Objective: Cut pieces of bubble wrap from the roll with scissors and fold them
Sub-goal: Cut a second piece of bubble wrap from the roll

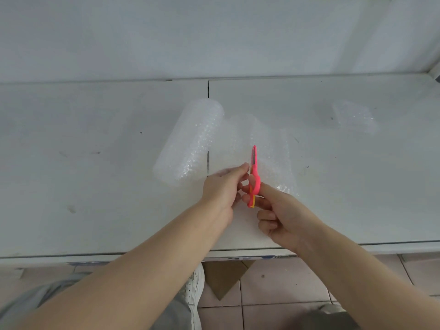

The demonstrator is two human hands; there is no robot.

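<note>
Both hands work just inside the near edge of the tabletop (107, 177), close to its middle. From my remote seat, I see the left hand (222, 189) with fingers curled, pinching the near edge of the bubble wrap sheet (269, 148) right beside the blades. The right hand (283, 217) grips the pink scissors (254, 171): the thumb goes through the upper loop and the other fingers curl in under the handle. The blades point away from me toward the far edge and stand almost together, their tips lying over the sheet.

Below the near edge I see tiled floor, a white shoe (196, 289) and a scrap of brown cardboard (223, 279).

Moving outward, the sheet lies flat on the tabletop, running from the hands toward the far edge, rumpled along its right side. To its left, and joined to it, the bubble wrap roll (190, 141) rests on its side, slanted, its near end toward the left and its far end toward the middle. A seam (208, 91) between two panels of the tabletop runs under the roll.

Farther out, toward the far right corner and well apart from the sheet, a small folded piece of bubble wrap (354, 116) lies flat. A pale wall (214, 36) rises behind the far edge.
</note>
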